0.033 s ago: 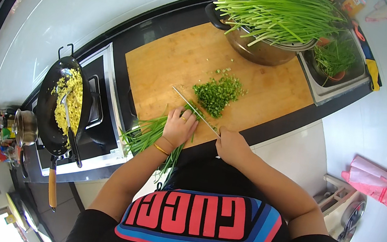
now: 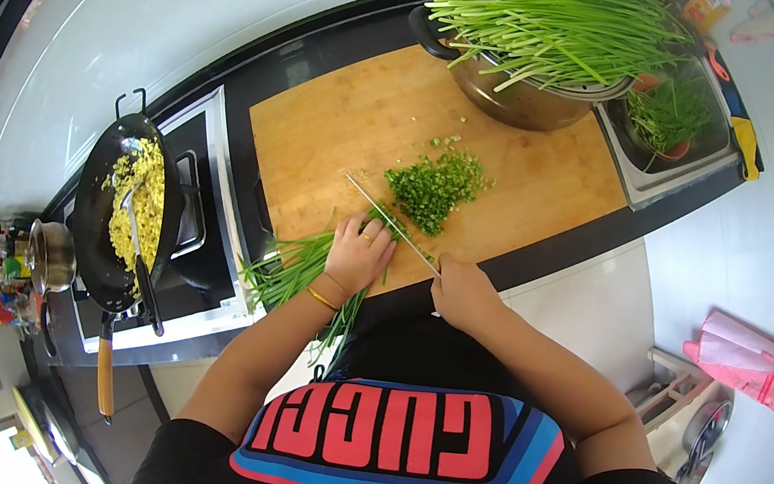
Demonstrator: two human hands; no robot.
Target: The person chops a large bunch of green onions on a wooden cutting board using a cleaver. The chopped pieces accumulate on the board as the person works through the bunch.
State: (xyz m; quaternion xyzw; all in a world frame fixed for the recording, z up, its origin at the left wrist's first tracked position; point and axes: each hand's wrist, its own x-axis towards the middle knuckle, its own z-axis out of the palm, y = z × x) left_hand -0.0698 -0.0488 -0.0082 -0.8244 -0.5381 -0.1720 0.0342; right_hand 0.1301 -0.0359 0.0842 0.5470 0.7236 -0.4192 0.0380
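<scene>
My left hand point(image 2: 360, 256) presses a bunch of long garlic chives point(image 2: 303, 261) onto the wooden cutting board point(image 2: 341, 118), its fingers closed over the stalks. My right hand point(image 2: 465, 295) grips the handle of a kitchen knife point(image 2: 382, 211); the handle itself is hidden in my fist. The thin blade runs up and left from that fist, right beside my left fingertips, at the cut end of the bunch. Just beyond the blade lies a heap of finely chopped chives point(image 2: 436, 189). Some uncut stalks hang over the board's near edge.
At the back right stands a large pot point(image 2: 521, 101) piled with uncut chives point(image 2: 553, 25). Right of it, a steel sink point(image 2: 641, 186) holds more greens point(image 2: 670, 115). On the left stove sits a black wok point(image 2: 96, 196) of yellow scrambled egg point(image 2: 145, 204), near a small saucepan point(image 2: 53, 255).
</scene>
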